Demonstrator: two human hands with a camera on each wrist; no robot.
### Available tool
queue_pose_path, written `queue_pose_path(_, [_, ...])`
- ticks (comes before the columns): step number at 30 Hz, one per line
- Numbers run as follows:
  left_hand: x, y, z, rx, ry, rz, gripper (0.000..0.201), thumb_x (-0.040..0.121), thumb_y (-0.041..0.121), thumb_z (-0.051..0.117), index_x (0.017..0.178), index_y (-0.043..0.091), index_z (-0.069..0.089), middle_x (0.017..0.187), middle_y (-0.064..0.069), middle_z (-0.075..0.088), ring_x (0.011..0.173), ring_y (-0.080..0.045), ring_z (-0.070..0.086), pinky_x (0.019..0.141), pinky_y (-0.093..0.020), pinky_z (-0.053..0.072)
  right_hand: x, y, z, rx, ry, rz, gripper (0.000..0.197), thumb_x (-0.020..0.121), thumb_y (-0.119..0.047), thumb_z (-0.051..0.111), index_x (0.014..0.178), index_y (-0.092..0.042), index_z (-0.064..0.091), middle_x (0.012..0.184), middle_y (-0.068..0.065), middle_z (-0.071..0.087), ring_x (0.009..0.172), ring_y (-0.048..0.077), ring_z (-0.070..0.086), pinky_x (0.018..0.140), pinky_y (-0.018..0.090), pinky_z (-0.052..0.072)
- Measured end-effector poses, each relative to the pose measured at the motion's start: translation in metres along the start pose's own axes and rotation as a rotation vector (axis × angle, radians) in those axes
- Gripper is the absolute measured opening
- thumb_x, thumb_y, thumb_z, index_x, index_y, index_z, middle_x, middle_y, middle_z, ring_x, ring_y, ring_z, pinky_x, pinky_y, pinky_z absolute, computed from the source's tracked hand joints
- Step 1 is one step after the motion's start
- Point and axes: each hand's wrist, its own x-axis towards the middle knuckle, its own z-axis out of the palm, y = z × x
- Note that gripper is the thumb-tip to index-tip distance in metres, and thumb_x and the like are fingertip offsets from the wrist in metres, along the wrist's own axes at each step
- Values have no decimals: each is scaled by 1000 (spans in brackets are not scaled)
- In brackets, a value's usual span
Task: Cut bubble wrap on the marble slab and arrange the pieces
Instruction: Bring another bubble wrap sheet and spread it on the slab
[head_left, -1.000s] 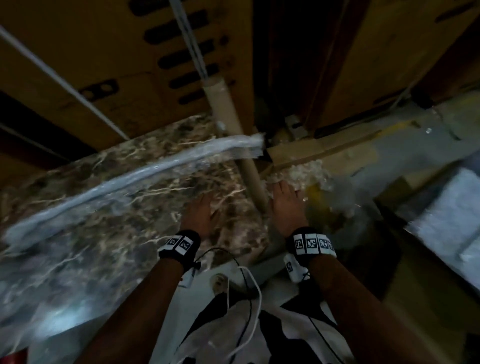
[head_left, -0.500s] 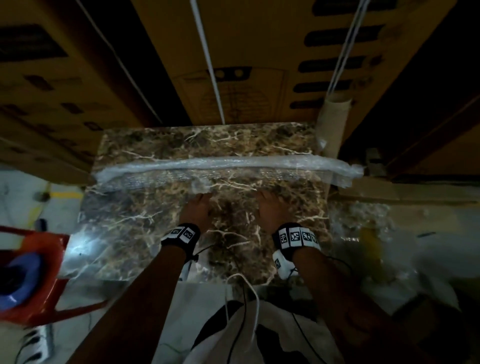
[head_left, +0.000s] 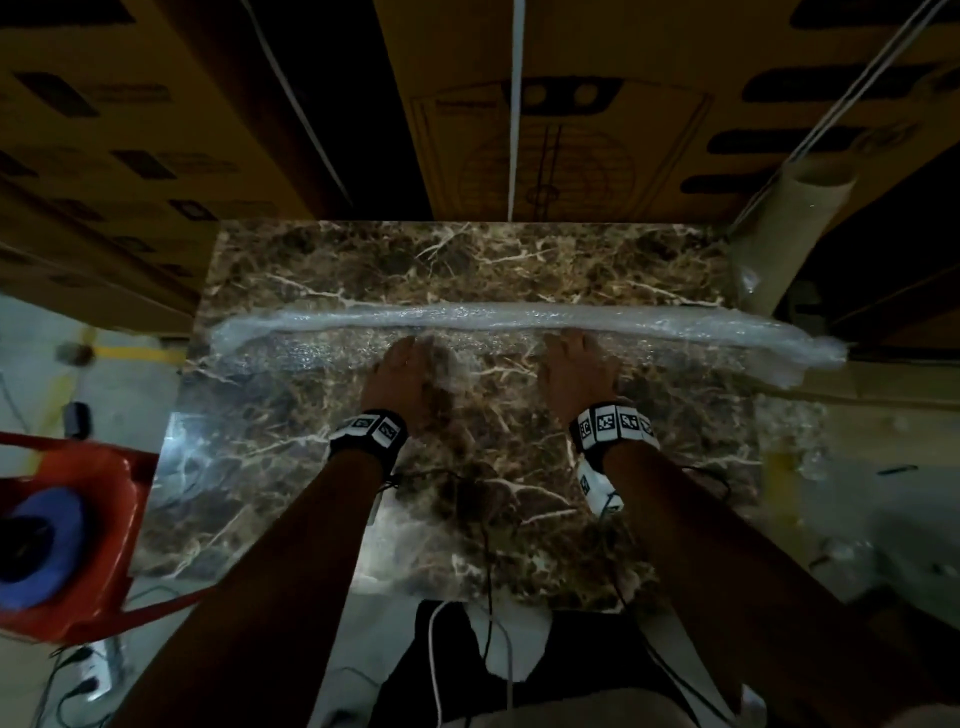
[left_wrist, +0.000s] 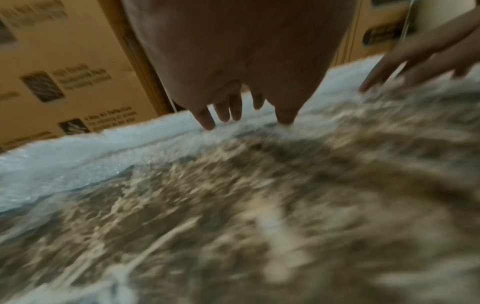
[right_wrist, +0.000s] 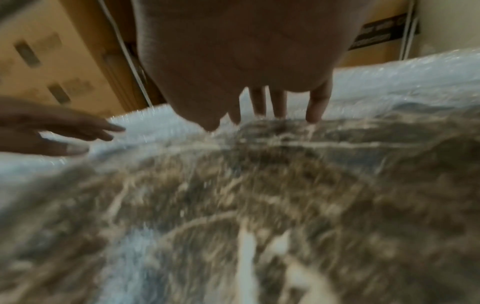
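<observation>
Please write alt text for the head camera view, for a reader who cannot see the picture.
Seen from above, a person's left hand and right hand press flat, fingers straight, on clear bubble wrap spread over a brown marble slab, just before its rolled part. Cardboard boxes stand behind the slab, and a red chair is at the left.

No wording can be read anywhere in these views. The cardboard boxes (head_left: 561, 104) stacked beyond the far edge carry black printed bars, a faint line drawing and small lines of type, all too dim and blurred to make out; the left wrist view shows more label blocks on a box (left_wrist: 64, 82), equally smeared. The wristbands (head_left: 615, 422) bear black-and-white square code markers, not letters.
</observation>
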Motion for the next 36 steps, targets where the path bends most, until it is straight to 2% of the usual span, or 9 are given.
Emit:
queue_pose_path(4, [16,-43,-4,117,17,39,57,102,38,46,156,34,28,147,-13,42,131,-38,46,106,-59,36,-1,-19,9,-57,76,64,44,105,-42,40,145,-24,43,150,9,40,135,36,43,104,71,34])
queue_pose_path(8, [5,-82,-14,143,-6,75,41,102,33,50,142,25,48,136,-18,43,125,-42,46,104,-61,37,-17,-41,11,-8,141,93,48,99,-16,51,146,-24,48,133,8,61,127,34,54,106,76,28])
queue_pose_path(15, [-50,-118,-14,163,45,105,40,101,41,53,131,16,58,139,-14,49,121,-37,51,100,-57,41,-87,-85,31,-95,92,100,56,84,-2,56,136,-24,58,82,5,73,83,30,68,98,54,36])
queue_pose_path(17, [-69,-115,-8,227,31,47,46,101,44,48,132,11,58,136,-16,54,119,-38,55,101,-55,41,-100,-94,40,-79,86,119,54,86,-4,57,136,-22,59,94,10,71,80,34,69,95,57,43])
queue_pose_path(20, [-93,-96,-5,229,58,-27,46,100,44,49,128,8,56,122,-16,63,108,-37,61,99,-55,39,-115,-97,49,16,86,142,56,94,-9,53,146,-29,49,134,17,52,105,43,63,98,58,47])
queue_pose_path(25, [-80,-28,-12,62,143,205,41,97,18,54,138,18,51,139,-12,49,125,-35,50,102,-54,35,-124,-95,47,42,20,136,64,97,-4,48,149,-41,40,165,8,23,147,42,27,114,71,21])
queue_pose_path(28, [-48,15,-10,-16,62,377,60,96,20,58,152,30,40,160,-9,34,143,-32,35,111,-54,29,-119,-82,51,106,-13,62,71,96,0,54,149,-45,39,171,-4,1,157,34,-5,113,79,10])
queue_pose_path(32, [10,56,-5,116,-157,422,73,90,39,70,154,39,35,159,-3,38,144,-29,37,113,-64,23,-112,-60,55,148,-5,15,66,97,-11,59,148,-48,38,168,-12,-19,154,31,-25,106,84,6])
queue_pose_path(36, [58,57,-29,83,-330,490,80,80,38,86,149,24,47,144,-8,56,129,-33,53,102,-43,41,-107,-47,55,142,-58,25,66,97,-34,59,152,-50,24,165,-14,-30,153,35,-26,106,86,4])
